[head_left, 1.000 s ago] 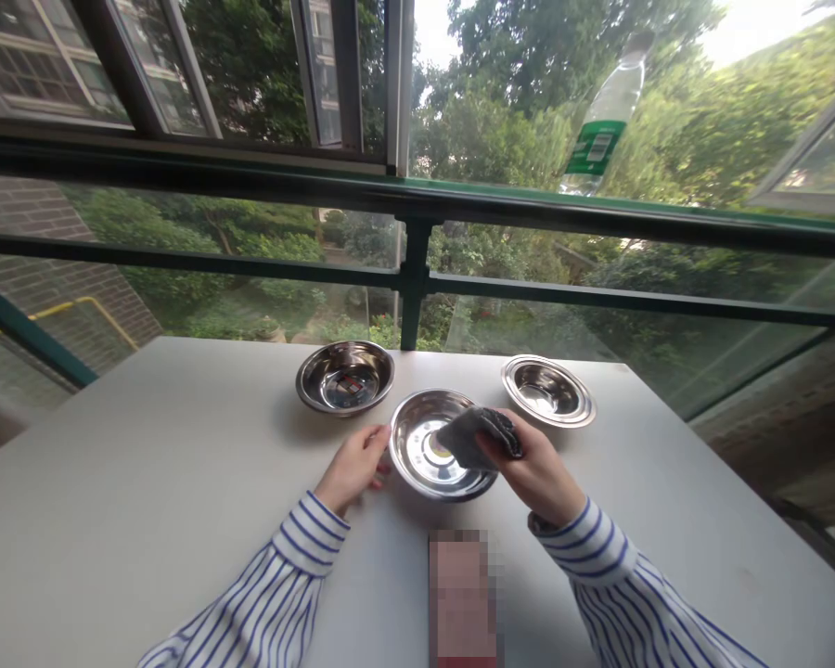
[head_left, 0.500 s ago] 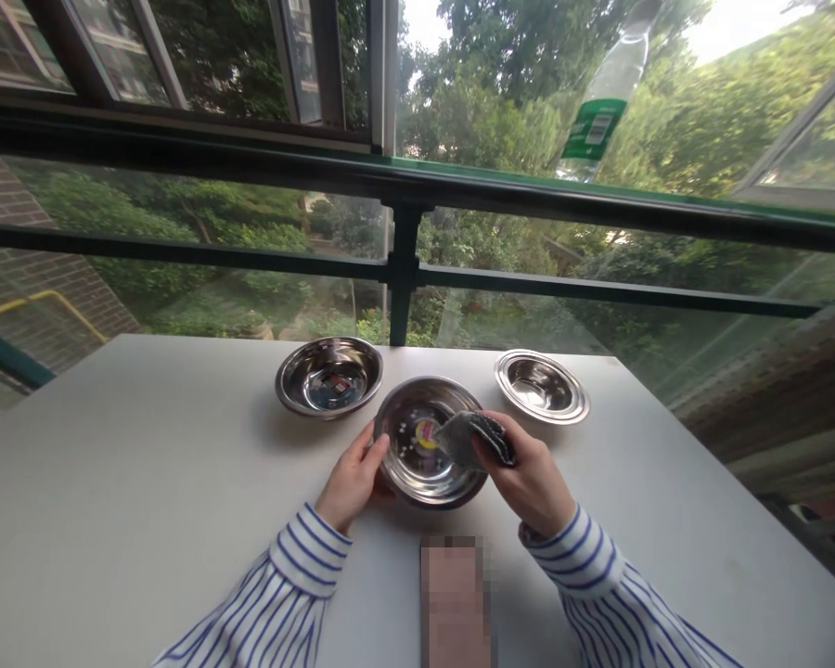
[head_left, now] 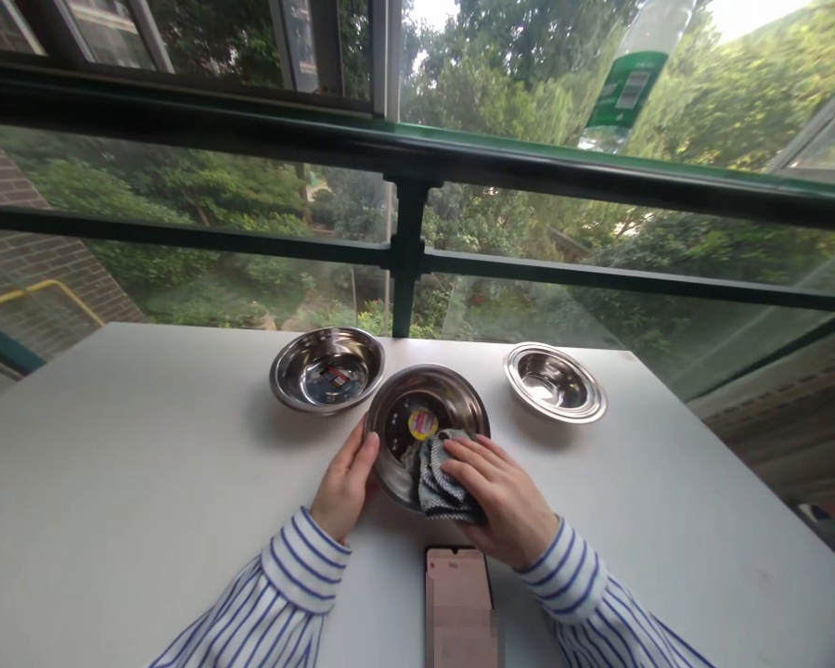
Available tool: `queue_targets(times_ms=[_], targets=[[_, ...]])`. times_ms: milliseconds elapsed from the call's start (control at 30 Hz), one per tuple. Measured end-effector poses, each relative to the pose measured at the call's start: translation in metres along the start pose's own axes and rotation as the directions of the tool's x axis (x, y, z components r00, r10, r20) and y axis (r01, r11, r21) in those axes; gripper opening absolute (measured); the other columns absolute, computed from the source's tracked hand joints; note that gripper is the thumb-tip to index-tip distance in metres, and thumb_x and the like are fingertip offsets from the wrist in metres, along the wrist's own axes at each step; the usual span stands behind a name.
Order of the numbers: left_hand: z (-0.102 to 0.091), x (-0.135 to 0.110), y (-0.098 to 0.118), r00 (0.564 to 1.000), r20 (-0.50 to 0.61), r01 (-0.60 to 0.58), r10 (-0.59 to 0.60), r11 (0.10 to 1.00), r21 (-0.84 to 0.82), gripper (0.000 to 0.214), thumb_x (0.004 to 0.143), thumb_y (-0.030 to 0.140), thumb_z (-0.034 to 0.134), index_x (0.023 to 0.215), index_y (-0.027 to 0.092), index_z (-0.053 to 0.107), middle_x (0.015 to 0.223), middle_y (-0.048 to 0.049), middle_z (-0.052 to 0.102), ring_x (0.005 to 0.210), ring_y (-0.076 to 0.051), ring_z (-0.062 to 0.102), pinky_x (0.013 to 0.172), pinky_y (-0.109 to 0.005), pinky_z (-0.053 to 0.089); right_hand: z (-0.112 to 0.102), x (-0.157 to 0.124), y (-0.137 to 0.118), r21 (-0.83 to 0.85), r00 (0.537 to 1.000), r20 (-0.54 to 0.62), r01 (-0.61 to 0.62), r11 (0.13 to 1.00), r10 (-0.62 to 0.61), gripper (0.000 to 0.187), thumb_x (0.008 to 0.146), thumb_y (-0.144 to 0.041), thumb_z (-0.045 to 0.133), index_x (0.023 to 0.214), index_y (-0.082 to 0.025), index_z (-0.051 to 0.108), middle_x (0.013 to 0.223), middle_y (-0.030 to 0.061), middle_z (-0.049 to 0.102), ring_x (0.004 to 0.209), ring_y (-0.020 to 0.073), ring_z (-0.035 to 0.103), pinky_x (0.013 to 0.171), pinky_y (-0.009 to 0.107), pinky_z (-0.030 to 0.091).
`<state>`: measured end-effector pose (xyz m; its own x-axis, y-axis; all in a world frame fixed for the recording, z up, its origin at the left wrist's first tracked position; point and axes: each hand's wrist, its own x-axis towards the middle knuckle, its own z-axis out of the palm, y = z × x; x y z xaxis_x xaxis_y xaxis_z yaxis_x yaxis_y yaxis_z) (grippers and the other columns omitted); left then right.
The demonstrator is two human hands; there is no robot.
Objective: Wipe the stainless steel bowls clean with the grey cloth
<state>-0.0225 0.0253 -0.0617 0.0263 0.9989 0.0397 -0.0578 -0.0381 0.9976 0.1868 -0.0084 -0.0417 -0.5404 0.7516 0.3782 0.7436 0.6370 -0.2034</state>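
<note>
A steel bowl (head_left: 417, 408) with a yellow sticker inside stands on the white table (head_left: 111, 492) just in front of me. My left hand (head_left: 346, 481) grips its left rim, thumb along the edge. My right hand (head_left: 502, 501) presses a grey striped cloth (head_left: 435, 482) against the bowl's near inner wall, fingers laid over the cloth.
A second steel bowl (head_left: 327, 368) sits at the back left and a shallower steel dish (head_left: 555, 380) at the back right. A phone (head_left: 459, 603) lies near the table's front edge. Behind the table runs a green railing (head_left: 404, 260) with a plastic bottle (head_left: 630, 83) on top.
My right hand has carried the cloth from the bowl's right rim down to its near inner wall. The left hand has closed onto the bowl's left rim.
</note>
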Motion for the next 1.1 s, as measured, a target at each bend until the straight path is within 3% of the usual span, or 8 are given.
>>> queue_targets(times_ms=[167, 300, 600, 867, 1100], targets=[[0.006, -0.001, 0.002, 0.991, 0.026, 0.136, -0.135, 0.937, -0.322, 0.054, 0.078, 0.041, 0.06, 0.128, 0.022, 0.051, 0.135, -0.0056, 0.051, 0.129, -0.025, 0.039, 0.108, -0.037, 0.03, -0.002, 0.002, -0.007, 0.056, 0.999, 0.033, -0.028, 0.998, 0.027, 0.034, 0.069, -0.028, 0.061, 0.099, -0.015, 0.057, 0.119, 0.0155, 0.059, 0.113, 0.0299, 0.053, 0.097, 0.047, 0.041], [0.009, -0.002, 0.006, 0.986, 0.028, 0.16, -0.165, 0.887, -0.433, 0.054, 0.075, 0.037, 0.064, 0.126, 0.021, 0.054, 0.132, -0.0067, 0.053, 0.127, -0.026, 0.041, 0.107, -0.038, 0.032, -0.002, 0.004, -0.012, 0.058, 0.999, 0.029, -0.03, 0.998, 0.028, 0.028, 0.076, -0.035, 0.057, 0.096, -0.015, 0.057, 0.116, 0.0159, 0.061, 0.111, 0.0299, 0.054, 0.097, 0.047, 0.041], [0.012, 0.005, 0.005, 0.986, 0.113, 0.162, -0.121, 0.853, -0.497, 0.05, 0.081, 0.037, 0.058, 0.129, 0.025, 0.049, 0.135, -0.0042, 0.05, 0.128, -0.024, 0.04, 0.107, -0.039, 0.031, 0.0, 0.007, -0.017, 0.11, 0.996, 0.089, -0.002, 0.994, -0.007, 0.045, 0.086, -0.034, 0.046, 0.124, -0.01, 0.048, 0.121, 0.0124, 0.059, 0.116, 0.029, 0.05, 0.1, 0.047, 0.039], [0.018, 0.006, 0.006, 0.99, 0.122, 0.131, -0.078, 0.833, -0.537, 0.047, 0.08, 0.036, 0.059, 0.125, 0.023, 0.054, 0.129, -0.0055, 0.056, 0.125, -0.023, 0.044, 0.107, -0.037, 0.032, 0.023, 0.026, -0.029, 0.181, 0.998, 0.006, 0.059, 0.982, -0.061, 0.045, 0.088, -0.026, 0.046, 0.127, -0.006, 0.043, 0.124, 0.0179, 0.056, 0.121, 0.0265, 0.046, 0.101, 0.041, 0.041], [0.016, 0.007, 0.011, 0.993, 0.073, 0.119, -0.096, 0.87, -0.478, 0.054, 0.076, 0.04, 0.063, 0.126, 0.023, 0.053, 0.127, -0.0068, 0.058, 0.125, -0.025, 0.044, 0.106, -0.037, 0.033, 0.008, 0.017, -0.009, 0.094, 0.986, 0.126, 0.094, 0.991, -0.106, 0.031, 0.085, -0.021, 0.05, 0.114, -0.014, 0.054, 0.116, 0.0127, 0.062, 0.114, 0.0235, 0.053, 0.098, 0.042, 0.042]])
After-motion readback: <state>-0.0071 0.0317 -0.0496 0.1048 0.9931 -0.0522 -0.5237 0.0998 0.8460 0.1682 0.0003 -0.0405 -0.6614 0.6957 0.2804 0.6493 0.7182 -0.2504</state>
